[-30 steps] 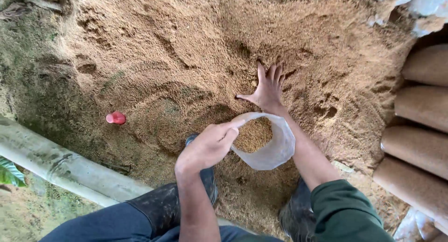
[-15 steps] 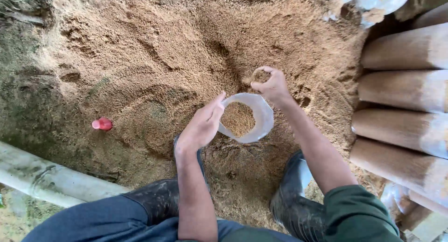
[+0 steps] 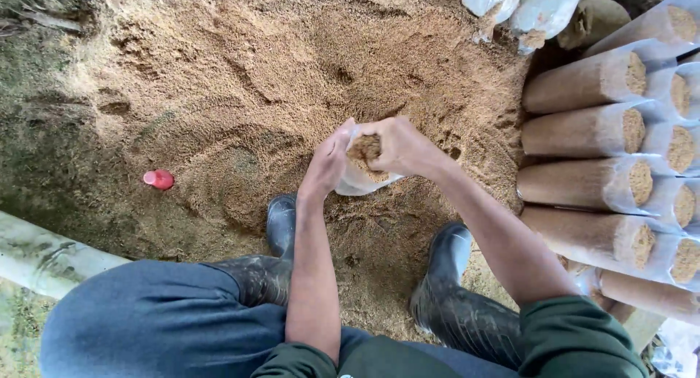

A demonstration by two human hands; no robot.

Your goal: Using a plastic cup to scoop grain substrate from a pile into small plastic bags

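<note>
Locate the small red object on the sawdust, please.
In the head view, the small red object lies on the sawdust pile at the left, apart from the left hand, left of the left black rubber boot and above the pale pipe.

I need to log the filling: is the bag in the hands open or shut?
Open. The left hand holds the bag mouth apart while the right hand drops sawdust in.

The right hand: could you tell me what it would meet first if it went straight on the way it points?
The right hand points left into the bag mouth, so likely the sawdust in the bag, then the left hand.
</note>
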